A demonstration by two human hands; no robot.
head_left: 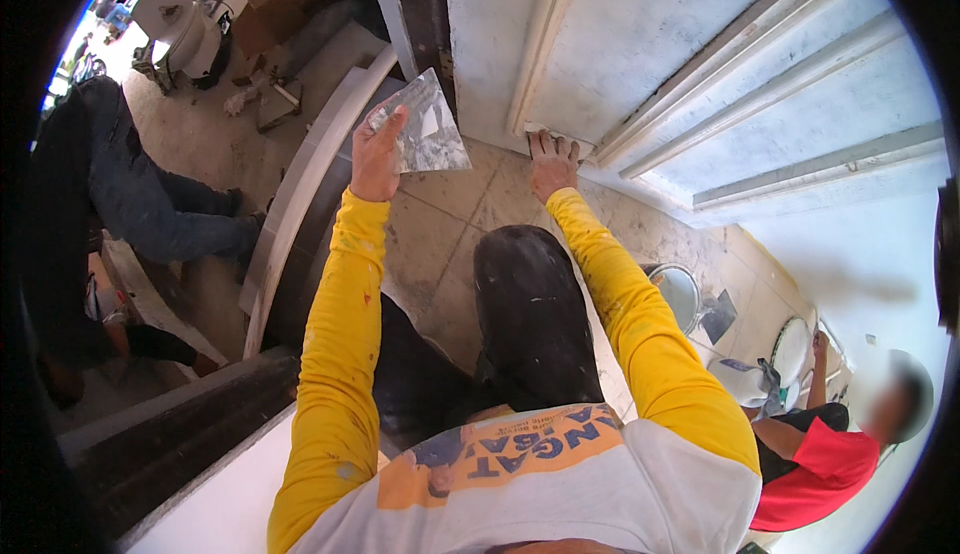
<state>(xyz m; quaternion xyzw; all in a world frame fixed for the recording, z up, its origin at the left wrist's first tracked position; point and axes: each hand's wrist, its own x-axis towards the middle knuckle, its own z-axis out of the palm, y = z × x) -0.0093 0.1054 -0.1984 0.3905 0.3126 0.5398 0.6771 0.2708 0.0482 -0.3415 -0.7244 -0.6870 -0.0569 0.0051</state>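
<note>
My left hand point(376, 162) is closed on a flat, smeared plate point(436, 132), thumb on top, held out at the far left of my knees. My right hand point(553, 166) reaches down to the lower edge of the white door point(640, 44), its fingers over a pale strip point(577, 144); I cannot tell whether they grip it or only press on it. Between the plate and my right hand there is a gap, with tiled floor point(432, 222) below. On the left, a curved pale edge point(283, 244) bounds the room beside my left sleeve; on the right, a round bucket point(677, 299) stands near my right sleeve, a dark flat blade point(717, 316) just beyond. My right palm and fingertips are hard to make out. The worker in red point(815, 479) is partly blurred; the one in dark clothes point(150, 179) is lost in shadow.
</note>
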